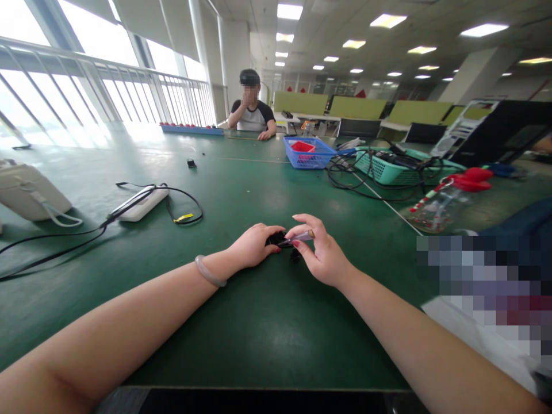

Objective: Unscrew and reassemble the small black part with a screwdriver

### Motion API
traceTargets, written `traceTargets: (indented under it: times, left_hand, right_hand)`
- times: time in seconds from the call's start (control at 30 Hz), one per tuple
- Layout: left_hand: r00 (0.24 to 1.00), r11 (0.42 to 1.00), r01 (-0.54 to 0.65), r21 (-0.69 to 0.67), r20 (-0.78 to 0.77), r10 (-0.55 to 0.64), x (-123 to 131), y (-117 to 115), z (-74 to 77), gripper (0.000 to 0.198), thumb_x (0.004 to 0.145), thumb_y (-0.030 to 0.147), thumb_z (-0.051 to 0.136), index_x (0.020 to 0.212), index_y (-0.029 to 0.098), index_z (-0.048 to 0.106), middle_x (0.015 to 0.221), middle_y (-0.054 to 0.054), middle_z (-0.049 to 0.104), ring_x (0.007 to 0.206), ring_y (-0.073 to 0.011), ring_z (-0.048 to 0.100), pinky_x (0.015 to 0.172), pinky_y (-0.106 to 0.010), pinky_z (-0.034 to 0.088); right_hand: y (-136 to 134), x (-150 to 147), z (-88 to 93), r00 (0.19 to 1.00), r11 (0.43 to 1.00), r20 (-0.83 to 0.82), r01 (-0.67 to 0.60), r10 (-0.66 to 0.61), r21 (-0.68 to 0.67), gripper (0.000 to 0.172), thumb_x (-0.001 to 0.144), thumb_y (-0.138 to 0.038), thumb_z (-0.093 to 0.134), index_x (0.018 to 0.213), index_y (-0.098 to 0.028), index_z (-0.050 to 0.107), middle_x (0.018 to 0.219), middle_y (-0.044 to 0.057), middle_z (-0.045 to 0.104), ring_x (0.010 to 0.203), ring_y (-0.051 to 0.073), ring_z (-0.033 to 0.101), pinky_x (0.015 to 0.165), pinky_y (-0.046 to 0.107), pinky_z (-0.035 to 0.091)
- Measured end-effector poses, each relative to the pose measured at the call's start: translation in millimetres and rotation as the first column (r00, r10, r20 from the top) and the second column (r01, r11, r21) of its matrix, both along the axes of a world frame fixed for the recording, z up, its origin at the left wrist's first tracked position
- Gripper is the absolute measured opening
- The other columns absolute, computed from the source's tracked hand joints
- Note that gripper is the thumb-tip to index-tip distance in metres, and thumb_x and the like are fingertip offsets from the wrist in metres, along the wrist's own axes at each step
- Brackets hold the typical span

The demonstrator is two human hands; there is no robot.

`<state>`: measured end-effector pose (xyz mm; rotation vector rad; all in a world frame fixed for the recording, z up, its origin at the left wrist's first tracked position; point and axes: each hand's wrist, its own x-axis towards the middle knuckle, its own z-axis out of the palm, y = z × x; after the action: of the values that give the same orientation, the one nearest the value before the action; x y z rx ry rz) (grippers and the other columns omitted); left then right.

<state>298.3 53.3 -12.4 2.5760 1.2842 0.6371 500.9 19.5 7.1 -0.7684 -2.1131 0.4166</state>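
Near the middle of the green table [276,322], my left hand [252,246] is closed around a small black object [276,238], whose kind I cannot make out because the fingers cover much of it. Between the thumb and fingers of my right hand [323,253] is a slim, screwdriver-like tool with a pale, clear handle [305,236]. Its thin tip points left, at the black object. A small dark piece [295,255] lies on the table just under my right thumb.
To the left are a white power bank-like box [144,204], black cables and a beige bag [32,190]. Beyond my hands stand a blue basket [308,160] and a green basket [379,169] of cables. A red-lidded bottle [448,201] is at right. A person [254,115] sits opposite.
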Motion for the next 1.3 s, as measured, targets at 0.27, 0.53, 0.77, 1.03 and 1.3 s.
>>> traceTargets:
  times: [0.27,0.53,0.77,1.03,1.3]
  left_hand:
    - [1.0,0.999,0.009,0.034,0.002,-0.009,2,-2,0.5,0.04,0.083,0.03,0.058,0.122,0.022,0.058,0.109,-0.005,0.069,0.098,-0.0225,0.062,0.091,-0.036,0.047]
    - [0.999,1.0,-0.002,0.0,0.032,0.002,1,-4,2.5,0.04,0.083,0.03,0.057,0.123,0.023,0.057,0.115,-0.005,0.067,0.103,-0.0231,0.061,0.095,-0.038,0.046]
    - [0.993,0.999,-0.039,0.018,0.11,0.037,1,-7,4.2,0.041,0.085,0.027,0.054,0.126,0.023,0.054,0.113,-0.006,0.065,0.106,-0.0221,0.058,0.097,-0.039,0.046]
    - [0.971,0.975,-0.197,0.102,0.156,0.18,-3,0,1.5,0.042,0.088,0.019,0.045,0.13,0.024,0.052,0.121,-0.007,0.06,0.112,-0.0231,0.052,0.103,-0.04,0.041]
    - [0.934,0.934,-0.344,0.093,-0.067,0.35,-7,3,-8.6,0.035,0.088,0.024,0.044,0.113,0.031,0.067,0.112,-0.009,0.062,0.107,-0.0289,0.052,0.098,-0.054,0.037]
  right_hand:
    - [-4,7,6.2,0.985,0.988,-0.136,0.122,-0.109,0.091,0.031,0.092,-0.02,0.048,0.121,-0.027,0.04,0.1,0.005,0.07,0.094,0.021,0.067,0.091,0.04,0.048]
    - [6,5,1.1,0.986,0.987,-0.084,0.14,-0.147,-0.078,0.024,0.092,-0.022,0.05,0.114,-0.027,0.045,0.1,0.004,0.071,0.097,0.021,0.067,0.09,0.039,0.049]
    - [9,8,1.3,0.973,0.978,-0.173,0.126,-0.155,-0.163,0.022,0.091,-0.028,0.053,0.113,-0.027,0.048,0.101,0.005,0.071,0.099,0.022,0.067,0.092,0.042,0.049]
    - [25,26,-0.8,0.725,0.943,-0.603,0.268,-0.332,-0.197,0.03,0.092,-0.031,0.046,0.12,-0.027,0.039,0.077,0.001,0.062,0.079,0.021,0.067,0.079,0.04,0.052]
    - [44,32,-15.9,0.77,0.91,-0.532,0.149,-0.353,-0.388,0.027,0.086,-0.031,0.048,0.113,-0.025,0.045,0.057,-0.006,0.053,0.054,0.015,0.056,0.054,0.029,0.044]
